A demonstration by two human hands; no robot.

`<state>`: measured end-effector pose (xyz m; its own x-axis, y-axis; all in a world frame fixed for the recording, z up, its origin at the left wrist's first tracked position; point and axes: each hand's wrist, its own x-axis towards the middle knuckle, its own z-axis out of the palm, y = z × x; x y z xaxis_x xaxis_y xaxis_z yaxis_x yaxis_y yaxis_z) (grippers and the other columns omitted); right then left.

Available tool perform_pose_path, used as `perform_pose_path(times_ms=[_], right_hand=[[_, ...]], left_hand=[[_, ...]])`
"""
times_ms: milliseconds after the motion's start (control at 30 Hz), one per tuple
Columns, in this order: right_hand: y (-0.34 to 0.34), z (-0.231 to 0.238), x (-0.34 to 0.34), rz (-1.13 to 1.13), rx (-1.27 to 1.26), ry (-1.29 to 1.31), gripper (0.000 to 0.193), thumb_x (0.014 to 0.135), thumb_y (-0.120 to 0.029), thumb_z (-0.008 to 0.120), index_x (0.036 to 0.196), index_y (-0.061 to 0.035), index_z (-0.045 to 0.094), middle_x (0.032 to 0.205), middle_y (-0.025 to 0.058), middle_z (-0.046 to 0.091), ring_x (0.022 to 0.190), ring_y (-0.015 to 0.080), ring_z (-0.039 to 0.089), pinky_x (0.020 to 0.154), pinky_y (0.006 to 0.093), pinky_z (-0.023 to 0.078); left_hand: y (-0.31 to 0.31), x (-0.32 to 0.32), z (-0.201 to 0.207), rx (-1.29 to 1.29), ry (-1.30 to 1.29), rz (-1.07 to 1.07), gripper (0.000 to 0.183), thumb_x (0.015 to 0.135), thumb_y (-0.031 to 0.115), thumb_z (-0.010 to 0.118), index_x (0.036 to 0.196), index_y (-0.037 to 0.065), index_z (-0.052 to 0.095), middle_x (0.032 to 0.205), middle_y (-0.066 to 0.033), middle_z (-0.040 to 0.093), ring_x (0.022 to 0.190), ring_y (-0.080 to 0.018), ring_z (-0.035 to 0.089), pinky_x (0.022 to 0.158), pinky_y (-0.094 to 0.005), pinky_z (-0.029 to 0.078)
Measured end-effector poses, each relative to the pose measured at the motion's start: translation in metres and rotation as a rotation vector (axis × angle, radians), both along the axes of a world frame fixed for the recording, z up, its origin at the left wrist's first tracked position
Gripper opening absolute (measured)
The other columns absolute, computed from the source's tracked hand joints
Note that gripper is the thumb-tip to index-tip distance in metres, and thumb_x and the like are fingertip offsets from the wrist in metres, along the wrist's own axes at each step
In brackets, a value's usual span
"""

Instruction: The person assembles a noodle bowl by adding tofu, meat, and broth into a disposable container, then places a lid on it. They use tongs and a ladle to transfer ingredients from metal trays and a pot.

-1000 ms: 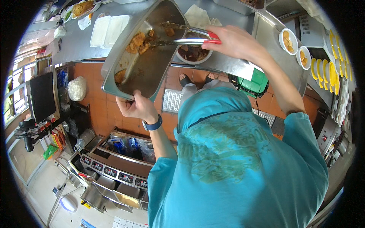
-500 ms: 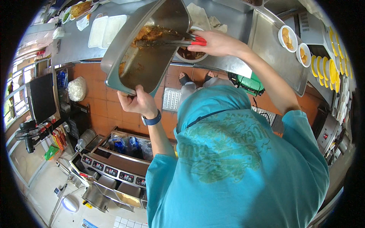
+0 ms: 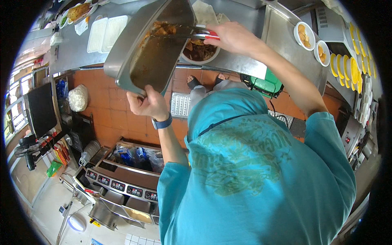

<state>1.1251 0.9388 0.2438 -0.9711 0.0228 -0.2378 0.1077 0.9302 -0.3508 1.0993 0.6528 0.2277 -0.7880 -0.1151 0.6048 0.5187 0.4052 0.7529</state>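
My left hand [image 3: 149, 102] grips the near rim of a deep steel food pan [image 3: 122, 53], which is tilted up over the counter edge. Brown-orange cooked food [image 3: 163, 28] with sauce lies inside, toward the far end. Tongs [image 3: 181, 36] with red grips are in my right hand [image 3: 232, 38], which is closed on them. Their tips reach into the pan at the food; whether they pinch a piece is unclear. Beneath the tongs, beside the pan, a white bowl [image 3: 211, 58] holds dark brown food, partly hidden by the pan.
A steel counter [image 3: 243, 24] runs across the far side, with white trays [image 3: 107, 34] at left and a cloth [image 3: 206, 12] behind the bowl. Two small bowls [image 3: 304, 34] [image 3: 321, 53] of yellowish pieces stand at right, near yellow plates [image 3: 341, 67]. Cooking equipment [image 3: 122, 185] is at lower left.
The pan has shifted slightly left, showing more of the white bowl. The tongs' tips have moved up along the pan's inside. Both hands keep their holds.
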Motion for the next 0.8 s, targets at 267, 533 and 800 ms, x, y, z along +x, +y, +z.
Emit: perform_pose_path(times_ms=[267, 533, 800], right_hand=[[0.002, -0.020, -0.015, 0.016, -0.111, -0.027, 0.049, 0.091, -0.050, 0.061, 0.116, -0.0075, 0.064, 0.096, 0.0213, 0.070, 0.094, 0.0381, 0.067, 0.087, 0.0481, 0.053], [0.032, -0.028, -0.004, 0.016, -0.163, -0.006, 0.039, 0.097, -0.043, 0.057, 0.107, -0.0053, 0.063, 0.084, 0.0171, 0.066, 0.070, 0.0299, 0.066, 0.068, 0.0420, 0.052], [0.057, -0.028, 0.044, -0.272, -0.381, -0.343, 0.042, 0.098, -0.046, 0.055, 0.102, -0.0047, 0.061, 0.062, 0.0055, 0.051, 0.053, 0.0156, 0.054, 0.054, 0.0373, 0.044]], left_hand=[[-0.004, -0.006, 0.006, 0.053, -0.009, -0.065, 0.017, 0.071, -0.012, 0.055, 0.071, 0.004, 0.048, 0.065, 0.0008, 0.049, 0.059, -0.0081, 0.040, 0.059, -0.0231, 0.035], [0.002, -0.009, 0.002, -0.119, 0.063, 0.007, 0.018, 0.072, -0.012, 0.055, 0.069, 0.003, 0.046, 0.061, -0.0006, 0.045, 0.055, -0.0085, 0.036, 0.053, -0.0241, 0.031], [0.005, -0.013, -0.005, -0.144, 0.070, 0.057, 0.026, 0.070, -0.014, 0.053, 0.065, 0.005, 0.036, 0.056, -0.0030, 0.035, 0.049, -0.0127, 0.028, 0.047, -0.0275, 0.026]])
